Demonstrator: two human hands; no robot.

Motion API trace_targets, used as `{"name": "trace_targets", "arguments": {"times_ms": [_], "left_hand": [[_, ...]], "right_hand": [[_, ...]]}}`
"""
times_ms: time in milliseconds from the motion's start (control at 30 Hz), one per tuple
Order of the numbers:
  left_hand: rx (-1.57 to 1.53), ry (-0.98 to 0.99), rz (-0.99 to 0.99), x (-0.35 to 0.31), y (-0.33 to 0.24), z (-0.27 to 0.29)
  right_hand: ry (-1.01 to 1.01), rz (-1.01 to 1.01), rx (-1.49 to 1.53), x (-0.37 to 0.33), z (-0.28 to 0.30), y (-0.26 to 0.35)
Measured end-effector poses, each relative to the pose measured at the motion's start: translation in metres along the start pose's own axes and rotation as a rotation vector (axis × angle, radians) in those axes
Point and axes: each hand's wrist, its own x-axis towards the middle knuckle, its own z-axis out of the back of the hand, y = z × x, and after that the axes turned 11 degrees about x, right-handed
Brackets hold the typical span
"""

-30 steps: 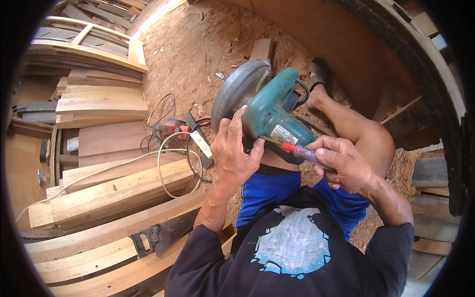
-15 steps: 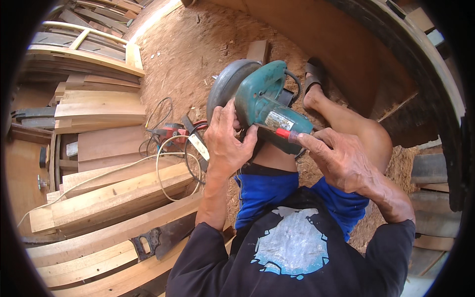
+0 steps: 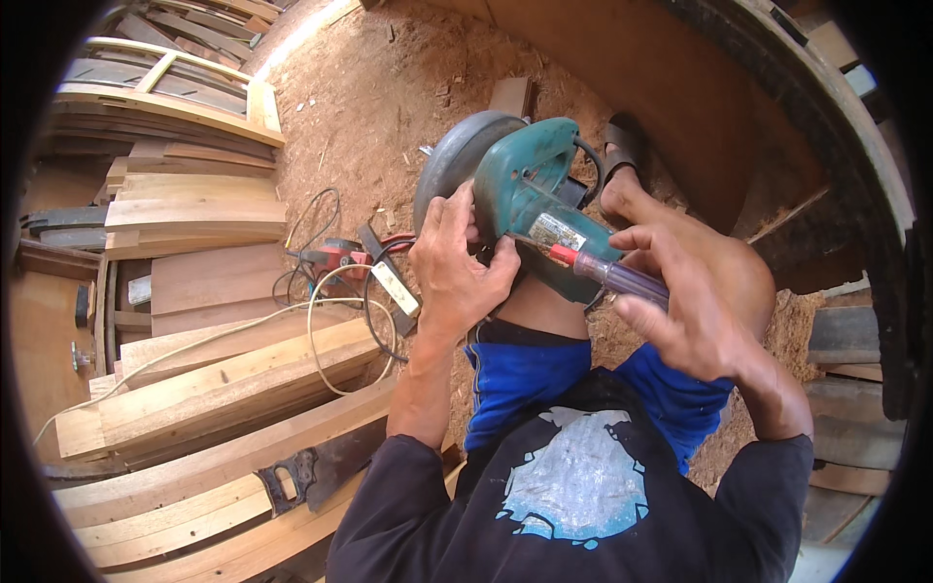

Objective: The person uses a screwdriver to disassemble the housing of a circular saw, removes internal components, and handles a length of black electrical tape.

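Note:
A green circular saw (image 3: 522, 180) with a round grey guard (image 3: 465, 160) rests tilted over my bare leg. My left hand (image 3: 457, 260) grips the saw's near side, its thumb beside the tip of a screwdriver's shaft; the curled fingertips are partly hidden at the guard. The screwdriver (image 3: 620, 277), with a red collar and clear purple handle, points left with its shaft at the saw body. Around the handle's rear end is my right hand (image 3: 675, 306), its fingers loosened and spread and the handle between thumb and fingers. Where the tip meets the saw is hard to see.
Stacked timber (image 3: 224, 389) fills the left side, with a handsaw (image 3: 311, 476) lying on it. A red power tool (image 3: 340, 262) and a white extension socket (image 3: 396, 290) with looping cables lie beside my left forearm. A large brown panel (image 3: 671, 97) stands ahead to the right.
My right hand has loosened from a closed grip around the screwdriver handle and slid back, exposing more of the handle. The saw and left hand have shifted slightly right in view.

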Motion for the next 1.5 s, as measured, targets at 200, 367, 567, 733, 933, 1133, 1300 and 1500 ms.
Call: {"name": "trace_targets", "arguments": {"times_ms": [200, 367, 567, 733, 933, 1133, 1300, 1500], "left_hand": [[0.013, 0.011, 0.013, 0.001, 0.002, 0.002], [0.040, 0.031, -0.002, 0.000, 0.003, 0.003], [0.004, 0.009, -0.002, -0.003, 0.008, -0.002], [0.006, -0.004, 0.023, 0.010, 0.003, -0.002], [0.082, 0.000, 0.034, 0.008, 0.007, -0.003], [0.060, 0.034, 0.012, 0.006, 0.014, 0.001], [0.049, 0.033, -0.006, -0.001, 0.019, 0.001], [0.017, -0.011, -0.006, 0.009, 0.012, -0.001]], "right_hand": [[0.239, 0.461, -0.847, 0.003, 0.011, 0.002], [0.132, 0.199, -0.398, -0.003, -0.005, -0.006], [0.086, -0.614, 0.480, 0.012, -0.001, 0.008], [0.075, -0.056, -0.211, 0.014, -0.003, 0.022], [0.218, 0.473, -0.839, 0.013, 0.005, 0.007], [0.174, 0.481, -0.658, 0.017, -0.002, -0.004], [0.092, -0.539, 0.285, 0.026, -0.007, 0.020], [0.166, -0.611, 0.490, 0.029, 0.000, 0.015]]}}
